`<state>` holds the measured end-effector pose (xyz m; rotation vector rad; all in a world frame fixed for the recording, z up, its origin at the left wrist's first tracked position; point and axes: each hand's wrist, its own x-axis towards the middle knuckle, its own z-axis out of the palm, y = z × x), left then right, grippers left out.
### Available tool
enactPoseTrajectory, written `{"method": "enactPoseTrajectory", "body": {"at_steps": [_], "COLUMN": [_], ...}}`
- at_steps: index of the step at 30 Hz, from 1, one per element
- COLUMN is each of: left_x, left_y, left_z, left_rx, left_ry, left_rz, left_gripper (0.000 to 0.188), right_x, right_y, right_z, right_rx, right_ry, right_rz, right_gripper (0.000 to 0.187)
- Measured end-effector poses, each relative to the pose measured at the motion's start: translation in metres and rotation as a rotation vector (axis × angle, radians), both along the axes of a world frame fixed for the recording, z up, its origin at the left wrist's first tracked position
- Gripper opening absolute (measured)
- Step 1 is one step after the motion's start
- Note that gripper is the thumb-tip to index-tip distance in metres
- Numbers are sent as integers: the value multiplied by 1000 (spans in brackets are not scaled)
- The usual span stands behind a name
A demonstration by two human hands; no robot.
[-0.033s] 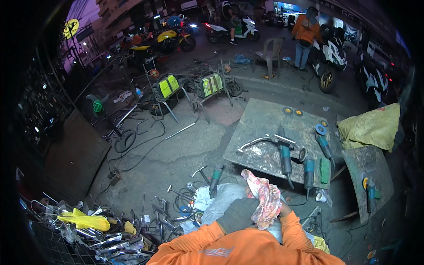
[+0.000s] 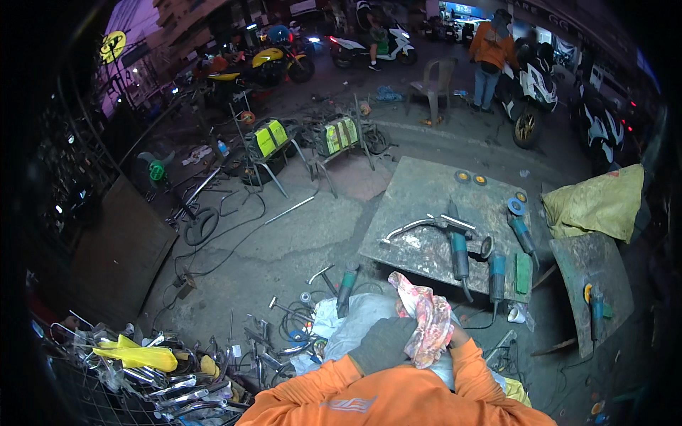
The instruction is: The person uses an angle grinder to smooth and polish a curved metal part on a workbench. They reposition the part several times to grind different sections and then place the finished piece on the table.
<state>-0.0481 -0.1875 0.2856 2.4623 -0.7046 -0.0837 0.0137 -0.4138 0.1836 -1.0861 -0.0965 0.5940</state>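
A pink, white and red floral cloth is bunched in front of my chest. My right hand, mostly hidden by the cloth, grips its right side. My left hand, in a grey glove, is closed against the cloth's left edge; whatever lies inside its fingers is hidden. Below both hands a pale grey cloth spreads over my lap. Just left of it an angle grinder with a teal body stands tilted.
Ahead to the right, a low worktable bears several grinders, discs and a curved metal lever. A green block lies near its edge. Metal levers pile up at lower left beside yellow plastic. Two green-and-black machines stand farther off.
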Motion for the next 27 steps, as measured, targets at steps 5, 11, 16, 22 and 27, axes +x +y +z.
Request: {"method": "enactPoseTrajectory", "body": {"at_steps": [5,11,16,22,27], "left_x": [3,2,8,18,-4], "left_y": [0,2,2,27,2], "left_z": [-9,-8,6,24,4], "left_rx": [-11,-110,-27,-206,-372], "left_ry": [65,9,126,-22,191], "left_rz": [1,16,21,-246,-188], "left_gripper": [69,55,52,50,70], "right_x": [4,2,9,19,6], "right_y": [3,2,0,-28,13], "right_z": [6,32,43,52,49], "right_rx": [-49,-177,-188,-363,-283], "right_ry": [-36,-205,-276,-195,-474], "right_rz": [32,120,137,64,237], "right_gripper": [52,54,63,80,70]}}
